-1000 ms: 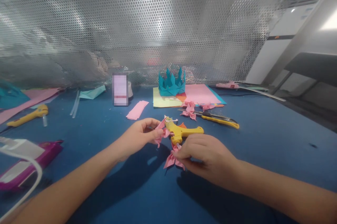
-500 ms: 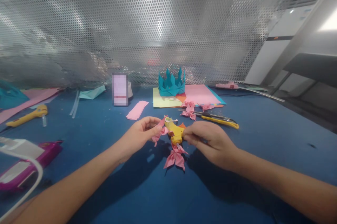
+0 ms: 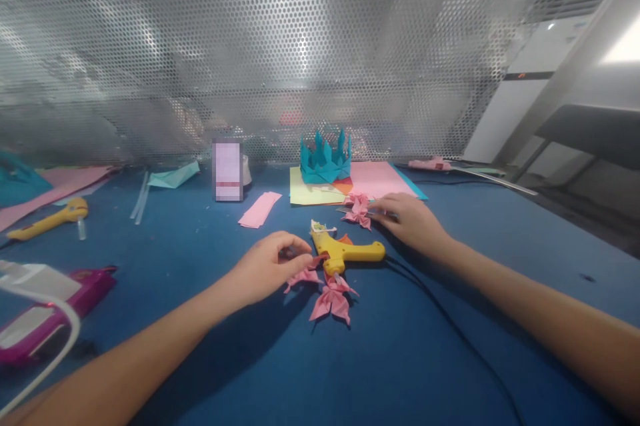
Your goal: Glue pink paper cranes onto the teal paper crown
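Observation:
My left hand (image 3: 273,263) is curled, thumb and fingers closed around the edge of a pink folded-paper piece (image 3: 304,277) low over the table. Right beside its fingertips a yellow hot glue gun (image 3: 357,252) lies on its side, its nozzle pointing toward me. Another pink folded-paper piece (image 3: 331,301) lies at that nozzle. Farther back, my right hand (image 3: 413,219) has its thumb and fingers drawn together at the edge of a pink folded-paper cluster (image 3: 359,211). The hand covers most of the utility knife there.
A teal paper crown (image 3: 326,158) stands on coloured sheets (image 3: 383,178) at the back. Pink strips (image 3: 260,210) lie left of centre. A second yellow glue gun (image 3: 50,219) and a magenta device (image 3: 85,303) are at left. The black cord (image 3: 450,319) runs down the right side.
My right hand has left the glue gun's handle and moved back and right to the pink cluster. My left hand has lowered slightly with its pink piece.

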`<state>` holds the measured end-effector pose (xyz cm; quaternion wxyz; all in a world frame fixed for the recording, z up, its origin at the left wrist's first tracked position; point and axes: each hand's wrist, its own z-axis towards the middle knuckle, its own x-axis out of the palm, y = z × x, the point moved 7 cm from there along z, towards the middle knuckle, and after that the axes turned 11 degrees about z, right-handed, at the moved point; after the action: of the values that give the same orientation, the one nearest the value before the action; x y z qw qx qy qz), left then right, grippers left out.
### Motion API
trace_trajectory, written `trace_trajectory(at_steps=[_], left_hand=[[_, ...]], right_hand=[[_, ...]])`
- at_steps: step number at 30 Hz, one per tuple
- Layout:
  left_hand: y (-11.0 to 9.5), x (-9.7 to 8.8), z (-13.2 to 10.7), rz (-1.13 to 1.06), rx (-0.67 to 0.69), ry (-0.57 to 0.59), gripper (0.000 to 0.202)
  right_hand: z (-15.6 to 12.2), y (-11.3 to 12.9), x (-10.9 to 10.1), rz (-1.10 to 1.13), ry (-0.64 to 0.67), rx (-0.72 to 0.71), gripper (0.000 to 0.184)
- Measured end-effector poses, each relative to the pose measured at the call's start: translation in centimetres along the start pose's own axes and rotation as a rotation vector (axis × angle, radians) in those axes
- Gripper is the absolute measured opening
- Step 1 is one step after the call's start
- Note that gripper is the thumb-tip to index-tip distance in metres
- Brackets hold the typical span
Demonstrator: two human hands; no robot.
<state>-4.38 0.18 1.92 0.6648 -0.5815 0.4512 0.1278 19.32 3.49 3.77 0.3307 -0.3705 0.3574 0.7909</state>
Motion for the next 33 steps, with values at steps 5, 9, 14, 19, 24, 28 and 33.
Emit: trace_trajectory(at_steps=[5, 9, 14, 19, 24, 28, 33], left_hand=[[-1.0, -1.3, -0.1, 0.07, 0.074, -0.17, 0.022], [-1.1, -1.4, 0.0, -0.044, 0.08, -0.209, 0.018], [-1.6, -1.1, 0.0, -0.235, 0.12, -0.261, 0.019], [-2.1, 0.1, -0.8, -0.53, 0.031, -0.127, 0.035], [-2.8, 0.8, -1.7, -0.739, -0.045, -0.038, 0.027], [-2.6, 0.9, -1.6, -0.736, -0.081, -0.043, 0.024], [-1.3, -1.3, -1.0, -0.571, -0.014, -0.259, 0.023]], right_hand=[[0.4, 0.1, 1.0, -0.024, 0.025, -0.022, 0.022], [0.6, 0.7, 0.9, -0.028, -0.024, -0.026, 0.017], [0.4, 3.4, -1.1, -0.047, -0.193, -0.055, 0.02], [-0.7, 9.1, -1.8, -0.051, -0.259, -0.231, 0.02], [-2.7, 14.3, -1.5, -0.153, -0.249, -0.533, 0.019], [-2.8, 14.2, -1.5, -0.019, -0.202, -0.544, 0.023], [-1.0, 10.6, 0.2, 0.137, -0.02, -0.174, 0.036]])
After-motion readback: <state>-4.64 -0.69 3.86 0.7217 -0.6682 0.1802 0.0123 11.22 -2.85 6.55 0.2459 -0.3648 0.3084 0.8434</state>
